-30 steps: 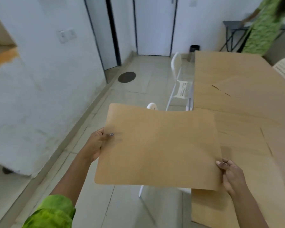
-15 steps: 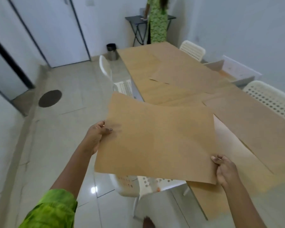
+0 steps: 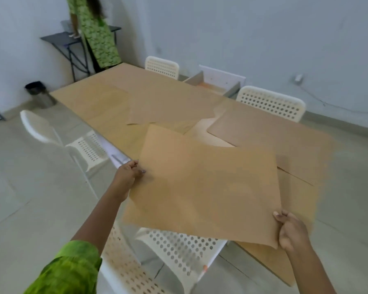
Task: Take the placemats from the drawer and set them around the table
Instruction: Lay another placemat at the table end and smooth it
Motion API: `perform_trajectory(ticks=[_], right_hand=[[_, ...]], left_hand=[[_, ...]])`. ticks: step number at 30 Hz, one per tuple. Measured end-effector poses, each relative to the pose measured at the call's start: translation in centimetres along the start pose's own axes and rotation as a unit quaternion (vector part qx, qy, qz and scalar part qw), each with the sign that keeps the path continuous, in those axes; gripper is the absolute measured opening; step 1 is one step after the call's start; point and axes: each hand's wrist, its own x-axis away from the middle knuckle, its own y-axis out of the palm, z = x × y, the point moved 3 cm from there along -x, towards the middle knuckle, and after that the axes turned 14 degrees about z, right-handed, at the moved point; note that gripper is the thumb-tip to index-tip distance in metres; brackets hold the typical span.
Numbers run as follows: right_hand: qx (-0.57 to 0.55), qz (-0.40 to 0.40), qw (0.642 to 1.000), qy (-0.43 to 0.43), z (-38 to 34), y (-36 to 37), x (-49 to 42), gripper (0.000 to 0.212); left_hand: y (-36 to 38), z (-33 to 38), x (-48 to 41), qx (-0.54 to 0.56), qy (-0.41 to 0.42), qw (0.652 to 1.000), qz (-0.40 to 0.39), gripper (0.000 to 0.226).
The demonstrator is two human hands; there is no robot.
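Placemat (image 3: pixel 204 187): tan sheet, left hand (image 3: pixel 126 176) pinching its left edge, right hand (image 3: pixel 292 232) gripping the near-right corner; table (image 3: pixel 89 100) beyond, possibly untouched.

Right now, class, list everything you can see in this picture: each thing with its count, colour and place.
table: one, light brown, centre
placemat in hand: one, tan, held over the table's near end
placemats laid down: at least two, tan, one mid-table, one at right; others are hard to tell from the tabletop
chairs: four, white, perforated; near, left, two at far side
open drawer: one, white, by far wall
side table: one, dark, back left
bin: one, dark, on floor
other person: one, green clothes, at side table
hands: left, right, both gripping the held placemat's edges
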Motion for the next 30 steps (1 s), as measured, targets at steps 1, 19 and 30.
perform_trajectory(ticks=[1,19,30], right_hand=[[-0.018,0.027,0.999,0.006,0.6,-0.5,0.3,0.027],[0.001,0.303,0.951,-0.055,3.0,-3.2,4.9,0.009],[0.19,0.344,0.911,-0.128,2.5,-1.8,5.4,0.038]], left_hand=[[0.7,0.3,-1.1,-0.006,0.005,1.0,-0.009,0.032],[9.5,-1.5,-4.9,-0.463,0.219,0.848,-0.137,0.068],[12.3,-1.6,-6.4,-0.541,0.276,0.779,-0.154,0.067]])
